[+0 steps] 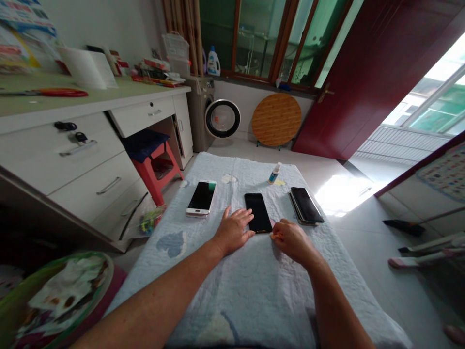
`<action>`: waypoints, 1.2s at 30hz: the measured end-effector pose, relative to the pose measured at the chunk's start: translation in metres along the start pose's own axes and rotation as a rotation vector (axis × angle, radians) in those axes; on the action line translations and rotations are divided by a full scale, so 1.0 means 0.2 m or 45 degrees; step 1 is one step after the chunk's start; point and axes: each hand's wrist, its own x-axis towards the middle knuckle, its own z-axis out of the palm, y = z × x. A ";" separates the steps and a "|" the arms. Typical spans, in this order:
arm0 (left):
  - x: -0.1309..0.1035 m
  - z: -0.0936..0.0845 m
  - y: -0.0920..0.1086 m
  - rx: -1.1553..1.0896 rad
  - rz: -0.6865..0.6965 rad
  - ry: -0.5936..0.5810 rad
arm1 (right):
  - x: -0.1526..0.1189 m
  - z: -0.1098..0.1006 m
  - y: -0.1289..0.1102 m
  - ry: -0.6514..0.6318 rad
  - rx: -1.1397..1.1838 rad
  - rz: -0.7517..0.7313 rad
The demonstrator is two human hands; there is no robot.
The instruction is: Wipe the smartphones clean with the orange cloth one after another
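Note:
A black smartphone [258, 213] lies flat, screen up, on the cloth-covered table in front of me. My left hand [235, 230] rests beside it, fingers spread, with the fingertips on the phone's left edge. At the phone's lower right corner my right hand [289, 238] is closed, its curled fingers pinching something small and orange-toned that I cannot make out. To the left lies a white phone [202, 196] with a dark screen, apparently on top of another. On the right is a stack of dark phones [305, 206]. A small spray bottle [275, 173] stands behind them.
A pale blue patterned cloth [232, 300] covers the table. Left of it are a red stool [156, 165], a white desk [87, 169] and a full waste bin [112, 278]. A washing machine with its round door [223, 118] open and a round wooden tabletop [276, 119] stand beyond.

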 end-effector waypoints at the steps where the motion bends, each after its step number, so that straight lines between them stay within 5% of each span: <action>1: 0.00 0.00 0.00 0.000 -0.002 -0.005 | 0.00 0.00 0.00 0.020 -0.029 0.035; 16: 0.01 -0.02 0.02 0.020 -0.004 -0.037 | 0.02 0.08 -0.16 0.097 0.015 0.017; 25: 0.00 -0.01 0.01 0.008 0.004 -0.026 | 0.01 0.05 -0.09 0.064 -0.141 0.117; 36: 0.00 -0.03 0.01 0.005 0.000 -0.068 | 0.03 0.13 -0.20 0.140 -0.017 0.005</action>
